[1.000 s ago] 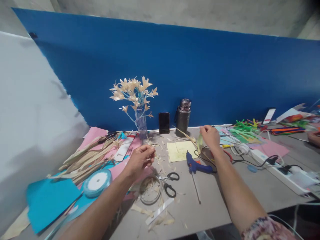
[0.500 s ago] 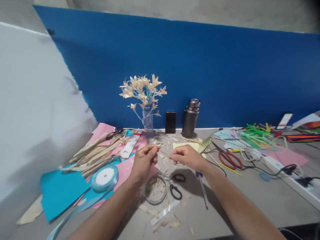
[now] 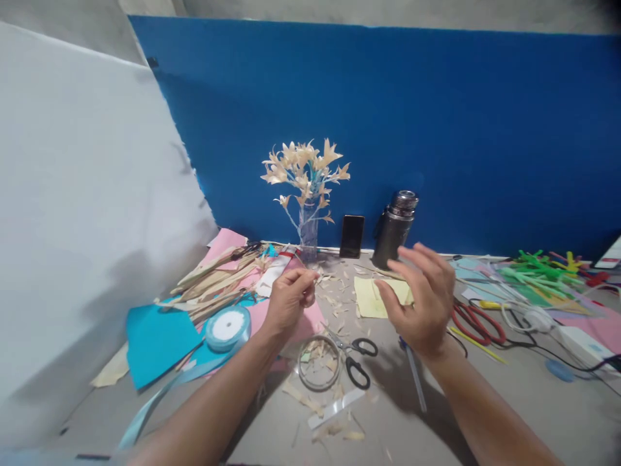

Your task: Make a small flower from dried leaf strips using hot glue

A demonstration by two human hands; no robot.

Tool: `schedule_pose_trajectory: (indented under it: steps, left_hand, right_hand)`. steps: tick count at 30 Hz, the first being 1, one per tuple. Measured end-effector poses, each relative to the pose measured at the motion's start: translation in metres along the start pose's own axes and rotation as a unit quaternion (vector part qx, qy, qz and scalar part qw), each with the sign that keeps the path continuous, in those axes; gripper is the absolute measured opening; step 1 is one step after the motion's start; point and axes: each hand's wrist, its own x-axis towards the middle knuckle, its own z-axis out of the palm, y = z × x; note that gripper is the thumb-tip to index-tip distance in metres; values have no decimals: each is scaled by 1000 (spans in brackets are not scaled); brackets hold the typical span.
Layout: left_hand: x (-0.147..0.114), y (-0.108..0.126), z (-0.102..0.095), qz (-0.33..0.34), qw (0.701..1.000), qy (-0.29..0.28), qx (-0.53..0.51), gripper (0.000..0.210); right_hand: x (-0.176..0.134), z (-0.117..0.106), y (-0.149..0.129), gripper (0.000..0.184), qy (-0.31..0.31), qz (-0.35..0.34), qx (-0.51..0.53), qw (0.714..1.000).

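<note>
My left hand (image 3: 292, 299) is closed in a pinch above the pink paper, with a thin pale sliver at its fingertips too small to name. My right hand (image 3: 421, 301) is raised, fingers spread and nothing in them, in front of the dark thermos (image 3: 395, 230) and beside a yellow paper sheet (image 3: 369, 298). Between my forearms lie black-handled scissors (image 3: 358, 372) and a roll of clear tape (image 3: 319, 386). A white strip (image 3: 336, 409) rests nearer to me among pale husk scraps. Behind the hands, cream husk flowers (image 3: 303, 165) stand in a clear vase (image 3: 308, 236).
Dried husk strips (image 3: 218, 278), blue paper (image 3: 162, 343) and a ribbon spool (image 3: 227, 328) lie left. A phone (image 3: 352, 236) leans against the blue panel (image 3: 436, 129). Right are red-handled scissors (image 3: 478, 323), a screwdriver (image 3: 414, 375), green pipe cleaners (image 3: 541, 268) and a power strip (image 3: 582, 346).
My right hand has moved right and up, away from the left, and its fingers have spread. My left hand stays pinched. The view has turned slightly left.
</note>
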Motion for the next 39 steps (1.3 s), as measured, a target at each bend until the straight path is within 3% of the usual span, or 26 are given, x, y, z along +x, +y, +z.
schedule_pose_trajectory:
  steps: [2, 5, 8, 10, 12, 14, 15, 17, 19, 20, 22, 23, 26, 28, 31, 32, 34, 36, 39]
  left_hand:
    - [-4, -4, 2, 11, 1000, -20, 20, 27]
    - [-10, -8, 5, 28, 996, -63, 54, 26]
    - [-17, -7, 9, 49, 989, -92, 101, 28]
    - [-20, -5, 11, 57, 985, -99, 127, 30]
    - [-20, -2, 10, 81, 983, -63, 153, 29]
    - [-17, 4, 6, 159, 967, 22, 200, 23]
    - [-16, 7, 3, 225, 943, 68, 236, 19]
    - [-14, 11, -2, 385, 855, 107, 330, 8]
    - [-15, 11, -3, 504, 748, 65, 427, 20]
    - [-16, 9, -3, 533, 702, 26, 472, 28]
    - [-19, 2, -1, 538, 637, -55, 550, 39]
    - [-19, -1, 0, 522, 619, -86, 580, 39]
    - [-16, -9, -1, 448, 622, -121, 631, 23]
    - [-13, -11, -4, 399, 667, -121, 617, 20]
    - [-10, -8, -7, 345, 754, -132, 542, 22]
    - [-11, -7, -6, 344, 767, -128, 527, 22]
    - [-13, -5, -5, 380, 749, -103, 533, 27]
    - [-15, -3, -2, 435, 698, -79, 564, 31]
    - [-16, -4, 0, 471, 652, -97, 587, 17]
  right_hand:
    - [-5, -2, -19, 3, -70, -19, 120, 990]
    - [-15, 7, -34, 13, -214, 127, 220, 943]
    - [-20, 20, -36, 23, -335, 276, 285, 855]
    - [-20, 26, -33, 17, -363, 339, 321, 806]
    - [-20, 30, -27, 23, -353, 370, 337, 790]
    - [-20, 32, -20, 26, -338, 386, 340, 788]
    - [-20, 33, -17, 28, -335, 392, 339, 787]
    - [-21, 35, -12, 29, -336, 394, 326, 791]
    - [-22, 35, -11, 28, -350, 379, 305, 800]
    - [-22, 35, -11, 28, -361, 364, 291, 808]
    - [-22, 34, -13, 27, -381, 313, 251, 833]
    - [-22, 33, -15, 28, -386, 282, 227, 848]
    - [-23, 33, -16, 26, -379, 213, 163, 886]
    - [-23, 33, -13, 19, -359, 224, 147, 894]
    - [-22, 34, -7, 14, -320, 298, 156, 886]
    - [-21, 34, -6, 13, -312, 314, 162, 882]
    - [-19, 33, -4, 12, -309, 317, 170, 880]
    - [-18, 31, -5, 13, -315, 294, 167, 887]
    - [-18, 31, -9, 12, -334, 256, 153, 894]
